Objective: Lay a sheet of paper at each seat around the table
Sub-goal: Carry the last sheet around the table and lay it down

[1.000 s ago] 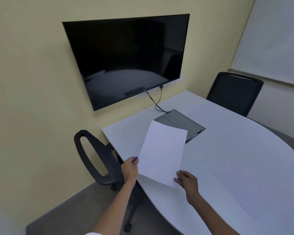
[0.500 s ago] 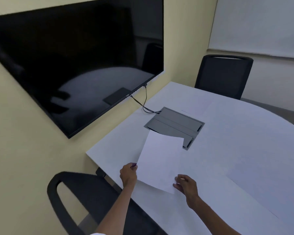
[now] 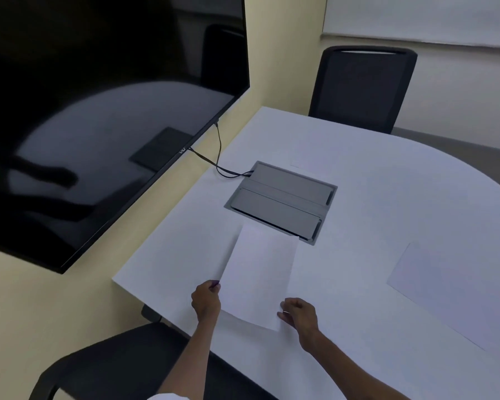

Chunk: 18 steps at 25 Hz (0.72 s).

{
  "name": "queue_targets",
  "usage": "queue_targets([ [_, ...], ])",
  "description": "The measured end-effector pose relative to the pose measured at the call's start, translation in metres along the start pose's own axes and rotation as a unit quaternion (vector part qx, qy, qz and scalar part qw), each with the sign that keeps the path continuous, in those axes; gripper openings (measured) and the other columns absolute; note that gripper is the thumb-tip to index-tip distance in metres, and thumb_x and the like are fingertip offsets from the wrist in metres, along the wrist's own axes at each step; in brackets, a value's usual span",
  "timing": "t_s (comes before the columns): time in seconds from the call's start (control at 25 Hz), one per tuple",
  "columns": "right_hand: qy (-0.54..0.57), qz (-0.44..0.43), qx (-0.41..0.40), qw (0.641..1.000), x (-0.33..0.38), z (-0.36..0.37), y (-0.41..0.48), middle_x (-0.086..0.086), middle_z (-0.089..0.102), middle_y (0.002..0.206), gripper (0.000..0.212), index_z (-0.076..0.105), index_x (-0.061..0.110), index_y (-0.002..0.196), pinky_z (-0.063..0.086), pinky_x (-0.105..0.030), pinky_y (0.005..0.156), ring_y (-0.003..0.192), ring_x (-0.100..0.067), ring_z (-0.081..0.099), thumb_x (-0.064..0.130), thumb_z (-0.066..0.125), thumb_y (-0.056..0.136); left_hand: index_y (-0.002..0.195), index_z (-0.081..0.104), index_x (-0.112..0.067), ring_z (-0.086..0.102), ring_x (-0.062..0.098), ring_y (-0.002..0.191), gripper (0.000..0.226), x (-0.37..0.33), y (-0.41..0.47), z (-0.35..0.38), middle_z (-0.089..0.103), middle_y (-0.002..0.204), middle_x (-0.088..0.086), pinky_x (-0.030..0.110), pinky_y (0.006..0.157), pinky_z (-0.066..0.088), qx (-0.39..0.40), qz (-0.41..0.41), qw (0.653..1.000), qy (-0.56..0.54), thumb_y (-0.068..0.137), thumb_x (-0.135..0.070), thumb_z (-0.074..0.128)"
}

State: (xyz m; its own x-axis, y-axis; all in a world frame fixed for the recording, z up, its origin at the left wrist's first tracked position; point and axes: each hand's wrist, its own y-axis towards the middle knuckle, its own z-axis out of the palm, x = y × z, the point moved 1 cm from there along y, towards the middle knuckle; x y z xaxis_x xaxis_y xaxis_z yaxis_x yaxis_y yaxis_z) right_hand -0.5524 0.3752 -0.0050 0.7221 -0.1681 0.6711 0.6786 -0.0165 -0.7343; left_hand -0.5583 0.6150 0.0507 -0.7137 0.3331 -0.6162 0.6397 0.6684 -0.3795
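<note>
A white sheet of paper (image 3: 259,274) hangs low over the white table (image 3: 387,215), near its front-left corner. My left hand (image 3: 206,298) pinches the sheet's left edge and my right hand (image 3: 299,314) pinches its bottom right corner. The far end of the sheet reaches the grey cable box (image 3: 282,199). A second sheet (image 3: 451,287) lies flat on the table to the right. A faint third sheet (image 3: 315,157) lies before the far black chair (image 3: 361,88). Another black chair (image 3: 122,365) stands just below my hands.
A large black wall screen (image 3: 98,116) hangs at the left, with cables (image 3: 218,163) running down to the cable box. A whiteboard (image 3: 416,18) covers the far right wall. The yellow wall runs close along the table's left edge.
The view has moved closer and tilted down. Both hands have lowered the sheet from an upright tilt to nearly flat over the table's corner.
</note>
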Motion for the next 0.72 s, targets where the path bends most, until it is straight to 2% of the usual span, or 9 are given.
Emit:
queue_targets([
  [0.2,-0.006,0.011,-0.062,0.998,-0.018,0.024,0.011,-0.013,0.067,0.088,0.012,0.071,-0.011,0.092,0.061,-0.04,0.087,0.072,-0.024,0.066,-0.003,0.071,0.083,0.112,0.073,-0.002,0.066,0.035,0.106,0.022,0.008,0.036,0.007,0.073,0.112,0.019,0.04,0.089,0.052,0.03,0.016,0.999,0.029,0.096,-0.009,0.06],
  [0.28,-0.02,0.009,-0.066,0.998,-0.02,0.032,0.009,-0.014,0.067,0.083,0.012,0.072,-0.008,0.091,0.062,-0.034,0.073,0.071,-0.024,0.063,0.0,0.071,0.083,0.111,0.073,-0.002,0.066,0.035,0.105,0.022,0.011,0.043,0.005,0.073,0.111,0.018,0.041,0.089,0.052,0.031,0.019,0.999,0.029,0.096,-0.009,0.06],
  [0.36,-0.029,0.011,-0.083,0.996,-0.023,0.042,0.013,-0.014,0.071,0.084,0.011,0.073,-0.004,0.091,0.057,-0.028,0.06,0.072,-0.024,0.064,0.005,0.071,0.084,0.109,0.073,-0.002,0.067,0.035,0.102,0.02,0.015,0.055,0.006,0.074,0.108,0.018,0.041,0.086,0.053,0.035,0.024,0.998,0.037,0.095,-0.008,0.06],
  [0.52,-0.037,0.027,-0.131,0.99,-0.031,0.054,0.014,-0.011,0.076,0.09,0.009,0.074,0.004,0.09,0.051,-0.028,0.058,0.077,-0.024,0.07,0.009,0.071,0.084,0.104,0.072,-0.005,0.067,0.033,0.096,0.016,0.021,0.071,0.009,0.074,0.104,0.015,0.034,0.071,0.047,0.049,0.024,0.998,0.039,0.094,-0.009,0.06],
  [0.72,-0.048,0.033,-0.172,0.983,-0.034,0.063,0.021,-0.01,0.074,0.083,0.005,0.075,0.006,0.084,0.057,-0.031,0.063,0.07,-0.022,0.068,0.008,0.07,0.084,0.106,0.072,-0.007,0.068,0.032,0.099,0.017,0.024,0.084,0.014,0.074,0.106,0.013,0.032,0.072,0.047,0.065,0.021,0.996,0.057,0.093,-0.012,0.064],
])
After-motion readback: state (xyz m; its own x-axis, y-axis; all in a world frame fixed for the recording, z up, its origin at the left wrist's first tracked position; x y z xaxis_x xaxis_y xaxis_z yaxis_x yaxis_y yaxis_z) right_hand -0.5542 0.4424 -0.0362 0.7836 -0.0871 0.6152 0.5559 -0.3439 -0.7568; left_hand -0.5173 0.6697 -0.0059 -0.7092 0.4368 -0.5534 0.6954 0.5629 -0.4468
